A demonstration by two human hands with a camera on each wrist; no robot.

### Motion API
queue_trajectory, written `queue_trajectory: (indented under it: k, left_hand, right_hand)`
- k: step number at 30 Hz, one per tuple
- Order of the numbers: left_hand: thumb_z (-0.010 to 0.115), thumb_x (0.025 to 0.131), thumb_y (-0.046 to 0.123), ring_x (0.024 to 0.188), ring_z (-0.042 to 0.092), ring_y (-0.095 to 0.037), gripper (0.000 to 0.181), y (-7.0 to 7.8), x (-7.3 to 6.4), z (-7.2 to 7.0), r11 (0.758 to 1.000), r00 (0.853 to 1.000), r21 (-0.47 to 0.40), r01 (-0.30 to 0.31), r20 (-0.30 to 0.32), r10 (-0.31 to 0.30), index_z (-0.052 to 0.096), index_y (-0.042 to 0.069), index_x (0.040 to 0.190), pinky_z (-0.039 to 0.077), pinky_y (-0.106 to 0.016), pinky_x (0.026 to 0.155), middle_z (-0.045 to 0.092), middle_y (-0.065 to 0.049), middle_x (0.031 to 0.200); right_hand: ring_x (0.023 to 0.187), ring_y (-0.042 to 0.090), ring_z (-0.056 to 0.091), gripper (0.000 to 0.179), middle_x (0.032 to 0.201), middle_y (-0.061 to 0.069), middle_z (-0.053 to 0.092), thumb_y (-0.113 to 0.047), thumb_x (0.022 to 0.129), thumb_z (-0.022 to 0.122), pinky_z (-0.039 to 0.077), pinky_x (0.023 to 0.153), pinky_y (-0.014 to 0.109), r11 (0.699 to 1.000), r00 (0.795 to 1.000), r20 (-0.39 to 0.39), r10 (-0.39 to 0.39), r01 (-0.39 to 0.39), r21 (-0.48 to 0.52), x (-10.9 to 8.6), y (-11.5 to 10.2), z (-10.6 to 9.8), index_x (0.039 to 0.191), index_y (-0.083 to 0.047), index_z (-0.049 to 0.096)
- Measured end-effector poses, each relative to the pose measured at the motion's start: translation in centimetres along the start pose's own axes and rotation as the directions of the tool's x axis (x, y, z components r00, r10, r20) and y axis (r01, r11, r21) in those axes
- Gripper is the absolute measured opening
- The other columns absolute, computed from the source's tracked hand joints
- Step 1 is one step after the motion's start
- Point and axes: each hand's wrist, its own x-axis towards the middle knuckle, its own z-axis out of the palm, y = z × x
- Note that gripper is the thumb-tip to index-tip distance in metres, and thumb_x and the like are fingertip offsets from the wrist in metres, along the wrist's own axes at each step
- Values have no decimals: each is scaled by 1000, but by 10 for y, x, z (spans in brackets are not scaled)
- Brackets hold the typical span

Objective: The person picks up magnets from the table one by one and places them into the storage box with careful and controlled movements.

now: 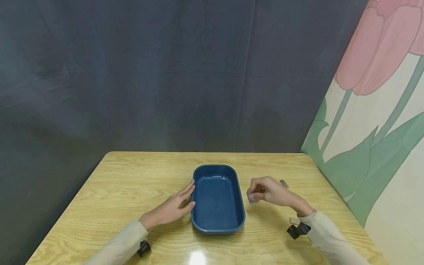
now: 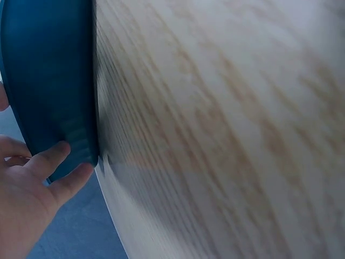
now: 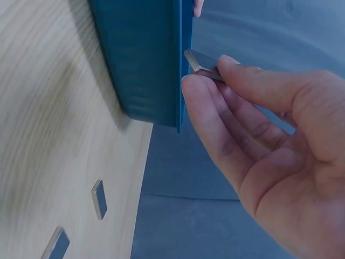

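Observation:
A deep blue rectangular tray (image 1: 216, 206) with rounded corners stands on the wooden table, and its inside is bare. Against its left side rests my left hand (image 1: 170, 210), fingers extended; in the left wrist view the fingertips touch the tray's outer wall. To the right of the tray, my right hand (image 1: 273, 191) pinches a small flat metal block (image 3: 202, 65) between thumb and fingertips. The block is grey, rectangular and shiny along its edges. In the right wrist view it overlaps the tray's rim.
Two similar metal blocks lie on the table at the right: one block (image 1: 284, 183) beyond my right hand, the other block (image 1: 294, 221) near the right wrist. A dark curtain (image 1: 179, 81) hangs behind the table (image 1: 139, 173), and a tulip-painted wall (image 1: 381, 147) borders the right.

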Motion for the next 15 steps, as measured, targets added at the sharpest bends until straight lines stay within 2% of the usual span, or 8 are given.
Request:
queue_trajectory:
  k: [4,7,15]
  left_hand:
    - [49,106,33,147,15,-23,66,1,0,-1,1000,1000,-1,7,1,-7,20,1,156,30,-44,113,2,-3,166]
    - [49,106,33,147,15,-23,66,1,0,-1,1000,1000,-5,5,2,-5,21,0,156,31,-45,113,3,-4,166]
    - [50,106,32,147,15,-22,66,0,0,-1,1000,1000,-15,-1,5,2,20,0,156,31,-43,112,2,-4,166]
  right_hand:
    - [60,29,63,12,77,12,68,10,90,66,55,58,29,1000,1000,2,2,-2,8,6,-5,0,87,-1,62]
    - [62,25,64,10,80,8,69,4,91,67,57,60,29,1000,1000,5,-7,7,17,8,2,1,89,-4,63]
    - [62,32,65,10,80,15,69,10,91,65,58,59,36,999,1000,15,24,-24,42,13,6,7,89,0,63]
